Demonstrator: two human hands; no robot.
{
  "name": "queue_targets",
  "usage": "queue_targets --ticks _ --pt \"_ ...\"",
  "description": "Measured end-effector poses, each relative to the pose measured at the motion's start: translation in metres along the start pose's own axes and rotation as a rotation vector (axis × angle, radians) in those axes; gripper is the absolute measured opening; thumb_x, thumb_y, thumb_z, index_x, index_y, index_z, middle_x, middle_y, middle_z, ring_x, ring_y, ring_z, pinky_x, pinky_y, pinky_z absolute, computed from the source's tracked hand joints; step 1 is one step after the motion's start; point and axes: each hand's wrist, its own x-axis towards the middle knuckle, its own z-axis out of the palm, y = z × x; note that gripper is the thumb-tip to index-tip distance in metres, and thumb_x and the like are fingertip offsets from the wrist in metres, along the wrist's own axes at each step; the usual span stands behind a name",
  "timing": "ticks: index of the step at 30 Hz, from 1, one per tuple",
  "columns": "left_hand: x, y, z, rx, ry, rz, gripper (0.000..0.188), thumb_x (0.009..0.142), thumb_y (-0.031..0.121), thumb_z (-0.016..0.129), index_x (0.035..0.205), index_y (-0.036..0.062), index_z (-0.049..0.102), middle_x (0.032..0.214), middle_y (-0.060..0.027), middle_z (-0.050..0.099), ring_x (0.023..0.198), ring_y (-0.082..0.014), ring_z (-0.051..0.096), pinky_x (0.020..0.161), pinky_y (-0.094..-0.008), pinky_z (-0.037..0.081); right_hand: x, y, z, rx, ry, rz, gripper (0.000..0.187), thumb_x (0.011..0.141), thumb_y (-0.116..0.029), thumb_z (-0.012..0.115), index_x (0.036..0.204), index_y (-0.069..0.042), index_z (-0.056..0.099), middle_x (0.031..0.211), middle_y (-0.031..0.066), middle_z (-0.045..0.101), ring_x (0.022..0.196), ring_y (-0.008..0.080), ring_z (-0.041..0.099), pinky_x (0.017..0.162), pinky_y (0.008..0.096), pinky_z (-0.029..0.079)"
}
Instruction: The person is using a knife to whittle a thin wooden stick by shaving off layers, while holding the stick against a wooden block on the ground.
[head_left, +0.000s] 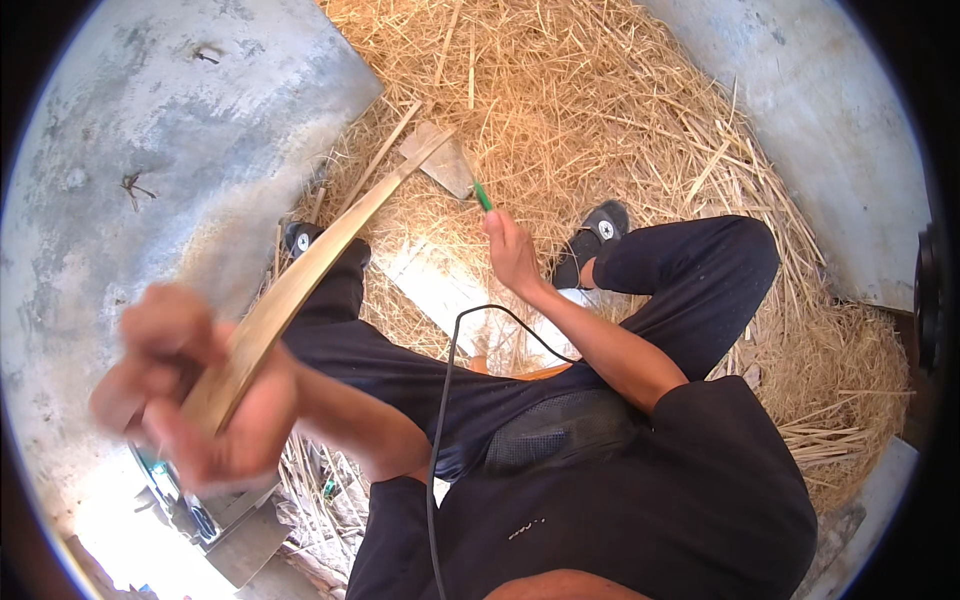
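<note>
My left hand (pixel 215 390) is raised at the left, somewhat blurred, with its fingers curled round the near end of a long, pale bamboo strip (pixel 318 265). The strip slants up and away to the right, narrowing to a far tip. Near the middle, my right hand (pixel 512 250) is closed on the green handle (pixel 482 195) of a tool that looks like a knife. Just beyond it is a flat greyish piece (pixel 437 160), partly behind the strip; I cannot tell whether it is the tool's blade or a separate slab.
Straw and thin shavings (pixel 560 100) cover the ground. Grey slabs or walls (pixel 190 150) stand on the left and right. Between my feet in dark shoes (pixel 600 232) lies a pale, sunlit board (pixel 430 285). A black cable (pixel 447 400) hangs across my lap.
</note>
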Motion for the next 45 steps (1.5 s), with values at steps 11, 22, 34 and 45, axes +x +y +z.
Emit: queue_targets --ticks 11,22,34,45 --pt "0.004 0.039 -0.01 0.146 0.119 -0.32 0.056 0.08 0.071 0.029 0.106 0.0307 0.056 0.069 -0.0017 0.044 0.062 -0.0153 0.044 0.054 -0.0265 0.034 -0.051 -0.164 -0.064 0.034 -0.339 -0.302 0.027 0.096 -0.024 0.039 0.089 0.0 0.05 0.053 0.0108 0.043 0.044 0.0225 0.044 0.045 0.0352 0.034" --pt "0.006 0.039 0.006 0.274 0.169 -0.035 0.056 0.098 0.039 0.019 0.061 0.0102 0.05 0.064 -0.0048 0.041 0.053 -0.0129 0.036 0.045 -0.0244 0.028 -0.118 -0.226 -0.106 0.106 -0.344 -0.396 0.018 0.093 -0.015 0.045 0.088 0.002 0.047 0.055 0.0187 0.049 0.049 0.0355 0.053 0.047 0.0412 0.039" --pt "0.003 0.048 0.03 0.83 0.382 0.168 0.055 0.101 0.033 0.021 0.056 0.0097 0.044 0.046 0.0012 0.036 0.045 -0.0081 0.039 0.029 -0.0168 0.028 -0.145 -0.225 -0.087 -0.069 -0.236 -0.367 0.018 0.092 -0.014 0.045 0.083 0.001 0.047 0.051 0.0189 0.046 0.045 0.0366 0.051 0.042 0.0414 0.039" --pt "0.011 0.055 0.057 0.739 0.695 -0.04 0.049 0.092 0.029 0.047 0.047 0.0108 0.045 0.042 0.0025 0.039 0.037 -0.0068 0.043 0.033 -0.0195 0.037 -0.116 -0.193 -0.075 -0.098 -0.199 -0.334 0.02 0.094 -0.016 0.042 0.086 0.002 0.046 0.05 0.0224 0.046 0.047 0.0426 0.05 0.042 0.0462 0.038"
